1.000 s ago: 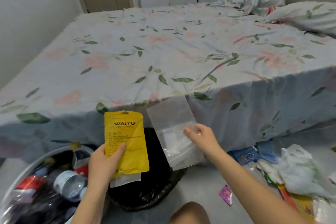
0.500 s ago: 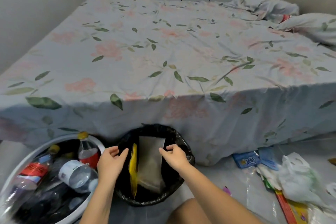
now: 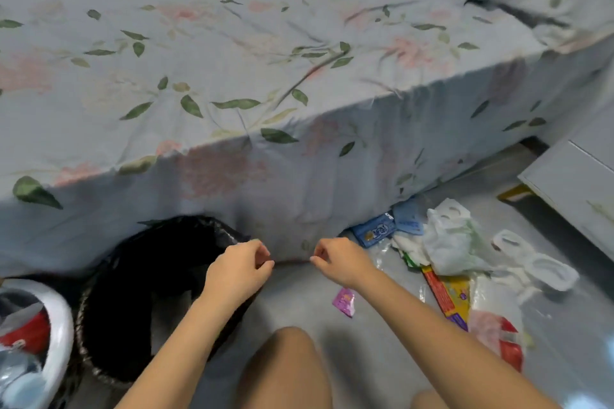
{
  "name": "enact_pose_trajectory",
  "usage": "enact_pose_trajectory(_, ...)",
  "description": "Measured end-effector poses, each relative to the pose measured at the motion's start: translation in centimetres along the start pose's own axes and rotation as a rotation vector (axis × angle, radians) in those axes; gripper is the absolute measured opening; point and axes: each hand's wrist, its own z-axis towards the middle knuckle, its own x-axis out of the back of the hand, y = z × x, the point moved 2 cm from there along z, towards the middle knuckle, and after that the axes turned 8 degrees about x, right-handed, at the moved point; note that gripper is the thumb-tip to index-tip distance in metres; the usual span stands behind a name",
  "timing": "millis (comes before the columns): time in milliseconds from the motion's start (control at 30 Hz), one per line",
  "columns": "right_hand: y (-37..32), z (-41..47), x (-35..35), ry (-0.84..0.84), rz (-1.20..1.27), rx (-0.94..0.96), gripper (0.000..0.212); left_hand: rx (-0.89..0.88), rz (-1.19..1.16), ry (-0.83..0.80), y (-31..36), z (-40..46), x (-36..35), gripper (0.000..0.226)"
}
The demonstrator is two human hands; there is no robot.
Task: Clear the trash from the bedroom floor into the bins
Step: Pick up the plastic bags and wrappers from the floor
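Grey floor [image 3: 299, 305] fills the lower frame, where a small pink wrapper [image 3: 345, 297] lies just below the right hand [image 3: 339, 259]. Both it and the left hand [image 3: 237, 271] hang loosely curled, holding nothing. Lower left sits the black-lined bin [image 3: 133, 292]; right of centre, crumpled wrappers and white bags [image 3: 458, 242] litter the floor. Beyond stretches the floral bed [image 3: 232, 60].

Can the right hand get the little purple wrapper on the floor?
Probably yes. The right hand holds nothing, and the purple wrapper lies alone on bare floor just below it, with nothing between them.
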Motion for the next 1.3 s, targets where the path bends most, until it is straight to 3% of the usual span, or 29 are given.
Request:
enact_pose_trajectory(200, 13.1, -5.8, -2.4, -0.072, -0.021, -0.217, 0.039, -0.208, 0.375, -0.204, 7.5, 1.8, -9.7, 0.028)
enact_pose_trajectory(367, 21.0, -9.1, -6.2, -0.168, -0.025, -0.354, 0.041, -0.275, 0.602, -0.354, 9.1, 3.0, -17.3, 0.033)
enact_pose_trajectory(500, 25.5, -9.8, -9.1, -0.134, 0.023, -0.418, 0.040, -0.311, 0.739, -0.405, 9.4, 4.1, -21.9, 0.040)
enact_pose_trajectory(700, 30.1, -7.7, -12.2, -0.041, 0.025, -0.409, 0.045, -0.277, 0.641, -0.413, 9.9, 6.9, -27.2, 0.039)
enact_pose_trajectory(800, 31.7, -5.7, -12.7, 0.014, 0.026, -0.385, 0.056, -0.256, 0.417, -0.355, 11.4, 9.5, -29.1, 0.039)
enact_pose_trajectory(900, 32.4, -3.8, -13.0, 0.018, 0.030, -0.366, 0.071, -0.088, 0.166, -0.221, 13.4, 12.9, -30.2, 0.050)
enact_pose_trajectory(967, 32.7, -3.0, -13.2, -0.010, 0.030, -0.379, 0.081, 0.097, 0.088, -0.177, 14.7, 15.1, -30.8, 0.068)
enact_pose_trajectory(1167, 32.8, -2.4, -13.9, -0.024, -0.047, -0.399, 0.074, 0.292, 0.145, -0.126, 17.4, 18.3, -32.3, 0.111)
enact_pose_trajectory(1300, 32.8, -1.8, -14.6, -0.014, 0.047, -0.452, 0.059, 0.297, 0.246, -0.070, 18.8, 18.6, -33.8, 0.110)
